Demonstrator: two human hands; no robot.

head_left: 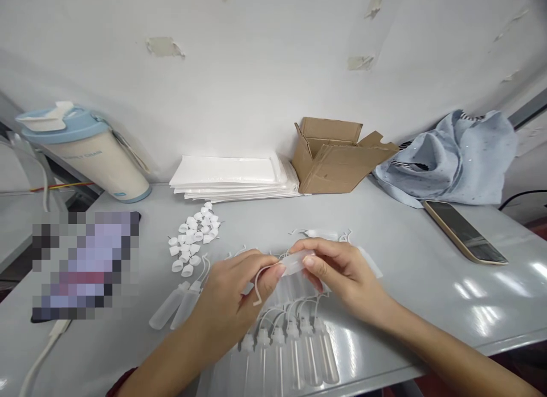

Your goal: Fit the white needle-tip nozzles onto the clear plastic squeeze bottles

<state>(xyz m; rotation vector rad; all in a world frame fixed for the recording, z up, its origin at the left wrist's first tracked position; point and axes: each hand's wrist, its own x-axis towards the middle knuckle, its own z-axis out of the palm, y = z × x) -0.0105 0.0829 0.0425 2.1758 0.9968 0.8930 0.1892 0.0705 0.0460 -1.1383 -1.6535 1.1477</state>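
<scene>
Between my two hands is a small translucent plastic squeeze bottle [294, 262], held sideways above the table. My left hand [239, 286] pinches its neck end, where a thin white strap curls down. The other end is between the thumb and fingers of my right hand [337, 266]. Below them lies a row of similar bottles [293, 351] with looped straps, and more lie partly hidden under my hands. Two further bottles [171, 306] rest left of my left wrist. A loose pile of small white caps with thin metal tips [192, 237] sits beyond them.
On the grey table [393, 232] stand a tumbler [98, 152], a stack of white envelopes [231, 175] and an open cardboard box [337, 163]. A blue cloth bag [457, 163] and a phone [465, 232] are at right. A blurred-out device [89, 266] lies at left with a cable.
</scene>
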